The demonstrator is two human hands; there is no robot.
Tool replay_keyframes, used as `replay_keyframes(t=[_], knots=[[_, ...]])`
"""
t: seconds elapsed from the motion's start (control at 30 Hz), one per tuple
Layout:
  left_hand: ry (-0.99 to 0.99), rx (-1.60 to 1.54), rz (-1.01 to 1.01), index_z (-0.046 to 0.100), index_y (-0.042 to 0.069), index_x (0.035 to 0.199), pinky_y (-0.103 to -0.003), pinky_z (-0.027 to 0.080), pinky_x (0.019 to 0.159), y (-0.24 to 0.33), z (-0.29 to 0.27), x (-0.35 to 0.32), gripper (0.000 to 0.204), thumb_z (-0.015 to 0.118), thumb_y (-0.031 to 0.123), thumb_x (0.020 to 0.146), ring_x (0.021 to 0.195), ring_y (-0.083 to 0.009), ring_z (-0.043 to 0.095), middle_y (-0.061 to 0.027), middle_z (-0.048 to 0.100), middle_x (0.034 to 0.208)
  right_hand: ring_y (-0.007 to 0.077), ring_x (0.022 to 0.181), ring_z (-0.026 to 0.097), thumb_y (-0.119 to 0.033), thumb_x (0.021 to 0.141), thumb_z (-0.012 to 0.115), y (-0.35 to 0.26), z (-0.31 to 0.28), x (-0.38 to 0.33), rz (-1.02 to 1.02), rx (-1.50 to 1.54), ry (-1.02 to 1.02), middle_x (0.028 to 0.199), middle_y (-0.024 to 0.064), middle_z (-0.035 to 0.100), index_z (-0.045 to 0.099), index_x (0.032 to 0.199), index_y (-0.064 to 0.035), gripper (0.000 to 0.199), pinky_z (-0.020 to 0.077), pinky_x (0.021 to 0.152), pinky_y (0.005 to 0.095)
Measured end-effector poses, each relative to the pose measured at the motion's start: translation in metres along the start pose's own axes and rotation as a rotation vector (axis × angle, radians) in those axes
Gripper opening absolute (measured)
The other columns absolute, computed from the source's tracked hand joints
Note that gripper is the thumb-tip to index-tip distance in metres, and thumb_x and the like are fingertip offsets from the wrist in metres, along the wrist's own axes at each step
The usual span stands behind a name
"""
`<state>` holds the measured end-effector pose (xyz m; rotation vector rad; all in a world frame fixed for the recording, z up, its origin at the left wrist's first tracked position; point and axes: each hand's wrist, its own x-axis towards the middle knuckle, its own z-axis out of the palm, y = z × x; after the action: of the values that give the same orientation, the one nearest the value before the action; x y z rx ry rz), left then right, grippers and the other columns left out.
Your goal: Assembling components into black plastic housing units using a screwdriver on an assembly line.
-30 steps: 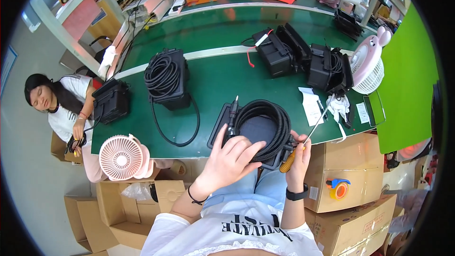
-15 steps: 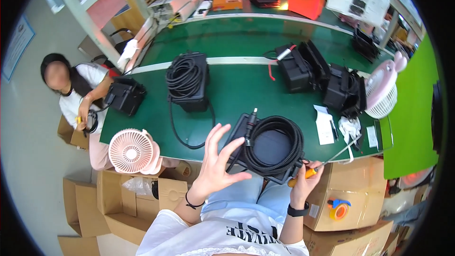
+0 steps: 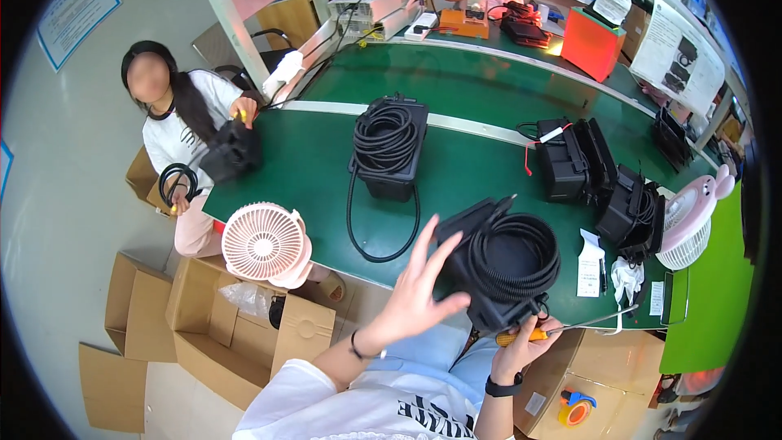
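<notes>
While your left hand point(image 3: 415, 293) is spread wide with its fingers splayed against the left side of the black case point(image 3: 489, 273), its grip closes on nothing. Your right hand point(image 3: 525, 342) is curled tight around the orange-handled screwdriver point(image 3: 562, 328), whose shaft points right along the near edge of the green bench point(image 3: 326, 163). The case sits tilted at that near edge, with a coiled black cable point(image 3: 513, 257) lying in it. Farther left on the bench stands a second black case point(image 3: 391, 151) holding cable, and a pink fan point(image 3: 265, 244) stands just off the near-left edge.
</notes>
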<state>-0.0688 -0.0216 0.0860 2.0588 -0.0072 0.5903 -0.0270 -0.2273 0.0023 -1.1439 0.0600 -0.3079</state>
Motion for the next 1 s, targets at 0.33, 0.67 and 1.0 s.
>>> replay_keyframes(t=[0.33,0.67,1.0], knots=[[0.055,0.315,0.006,0.058,0.017,0.135,-0.038,0.054,0.079,-0.036,-0.019,0.083,0.055,0.073,0.038,0.086,0.095,-0.0250,0.065,-0.0085,0.051,0.137,0.0104,0.086,0.048,0.011,0.078,0.071,0.042,0.043,0.009,-0.138,-0.101,-0.252,0.110,0.0019,0.042,0.037,0.099,-0.0119,0.046,0.0448,0.057,0.0190],[0.545,0.847,0.050,0.058,0.026,0.131,-0.065,0.022,0.111,-0.067,-0.040,0.069,0.060,0.079,0.035,0.076,0.140,-0.0439,0.027,-0.0210,0.027,0.152,0.0100,0.082,0.053,-0.053,0.087,0.069,0.038,0.017,0.036,-0.015,-0.169,-0.382,0.127,0.0015,0.041,0.037,0.139,-0.0071,0.077,0.0471,0.056,0.0215],[0.593,0.809,0.076,0.053,0.031,0.129,-0.047,0.056,0.090,-0.127,-0.057,0.087,0.084,0.092,0.026,0.054,0.132,-0.0466,0.039,-0.0239,0.025,0.152,0.0129,0.070,0.052,-0.050,0.097,0.057,0.022,0.012,0.034,0.296,-0.336,-0.442,0.127,0.0067,0.044,0.023,0.156,-0.0119,0.077,0.0476,0.059,0.0262]])
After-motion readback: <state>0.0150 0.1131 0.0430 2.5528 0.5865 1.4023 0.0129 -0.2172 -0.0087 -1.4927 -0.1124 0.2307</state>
